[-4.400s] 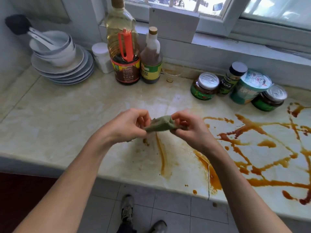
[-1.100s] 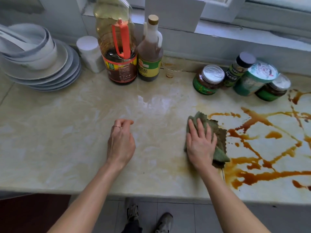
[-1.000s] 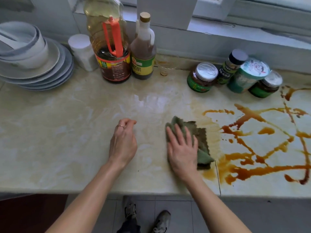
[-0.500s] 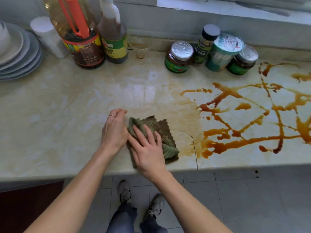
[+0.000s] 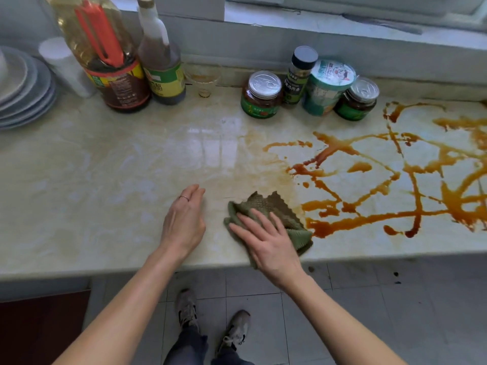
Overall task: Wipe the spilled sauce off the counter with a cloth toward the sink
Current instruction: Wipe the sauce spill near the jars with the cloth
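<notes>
While brown sauce [image 5: 369,217] lies in thick streaks across the pale tabletop [image 5: 105,180], a person presses a green cloth [image 5: 266,205] flat at the left edge of the spill, its right corner touching the nearest streak. The right hand [image 5: 266,241] lies palm down on the cloth, wrist low and forearm angled in from the near side. Its fingers [image 5: 245,231] are straight and spread, pointing away from the spill and covering the near half of the fabric. The left hand [image 5: 184,222] rests on bare stone beyond the cloth, on the side away from the spill. Its fingers are close together and gently bent, holding nothing, with a ring on one of them.

The cloth looks soft, light and limp, with a waffle weave that should soak up liquid but bunch easily. A flat palm over its middle seems a surer hold than a pinch at the scalloped edge. The sauce looks sticky and is likely to smear rather than lift in one pass. Jars [image 5: 261,94] stand behind the spill on its left. No sink is in view, so which way the stroke must run cannot be told
</notes>
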Action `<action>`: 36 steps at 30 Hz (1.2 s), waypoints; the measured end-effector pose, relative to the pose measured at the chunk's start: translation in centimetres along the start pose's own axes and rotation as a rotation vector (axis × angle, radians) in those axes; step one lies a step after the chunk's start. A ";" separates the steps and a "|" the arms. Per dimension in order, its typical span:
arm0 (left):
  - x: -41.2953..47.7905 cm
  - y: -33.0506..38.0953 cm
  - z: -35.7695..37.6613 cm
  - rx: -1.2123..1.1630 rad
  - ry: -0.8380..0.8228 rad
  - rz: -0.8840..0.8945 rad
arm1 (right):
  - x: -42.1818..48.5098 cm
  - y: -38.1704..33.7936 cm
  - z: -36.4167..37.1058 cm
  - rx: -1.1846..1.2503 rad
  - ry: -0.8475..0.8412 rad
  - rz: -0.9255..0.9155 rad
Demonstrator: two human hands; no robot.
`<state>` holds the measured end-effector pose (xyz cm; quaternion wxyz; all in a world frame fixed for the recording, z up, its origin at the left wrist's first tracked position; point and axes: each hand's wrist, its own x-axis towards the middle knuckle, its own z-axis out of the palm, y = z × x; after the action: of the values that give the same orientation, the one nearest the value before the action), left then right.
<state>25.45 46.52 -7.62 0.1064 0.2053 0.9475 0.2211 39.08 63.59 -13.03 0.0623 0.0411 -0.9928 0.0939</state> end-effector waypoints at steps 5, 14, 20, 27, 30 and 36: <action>-0.9 1.7 1.0 0.015 -0.035 0.023 | 0.0 3.5 -1.0 0.025 0.050 0.233; -1.8 3.5 2.1 0.068 -0.084 0.022 | -2.3 8.6 -1.7 0.023 -0.024 0.015; -1.8 3.6 2.4 0.072 -0.085 0.021 | -2.2 7.2 -1.9 0.086 0.045 0.114; -1.8 3.6 2.6 0.094 -0.095 0.004 | -2.3 10.8 -2.3 0.037 -0.023 0.010; -1.8 3.7 2.5 0.104 -0.107 -0.004 | -1.4 11.2 -2.6 0.073 -0.002 0.163; -1.5 3.8 2.9 0.109 -0.115 -0.020 | -2.0 6.2 -1.5 0.107 -0.010 0.029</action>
<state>28.97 50.04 -8.21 0.1516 0.2135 0.9524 0.1561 40.61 70.09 -12.98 0.0537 0.0303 -0.9871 0.1475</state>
